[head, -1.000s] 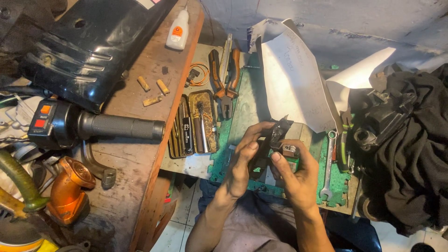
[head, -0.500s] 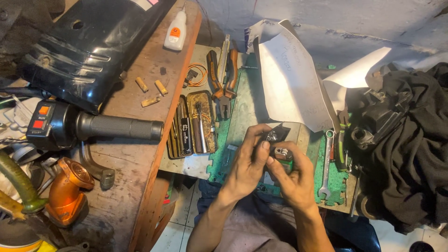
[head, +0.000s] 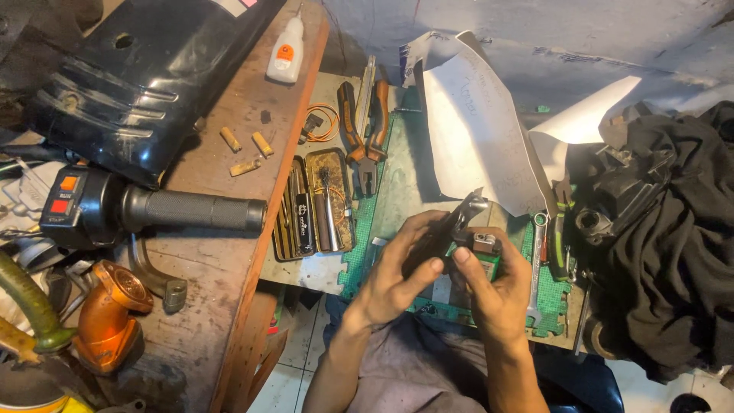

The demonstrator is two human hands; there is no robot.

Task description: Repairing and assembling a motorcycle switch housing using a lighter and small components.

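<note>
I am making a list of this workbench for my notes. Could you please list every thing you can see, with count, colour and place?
small dark part: 1, black with metal tip, held in both hands
glue bottle: 1, white with orange label, top of wooden board
handlebar grip with switch: 1, black, left
black cover: 1, top left
tool tin: 1, open, centre
pliers: 1, orange and black handles, above tin
wrench: 1, silver, right of hands
white sheet: 1, top centre
black cloth: 1, right
orange pipe piece: 1, bottom left
left hand: grips the part
right hand: grips the part
</note>
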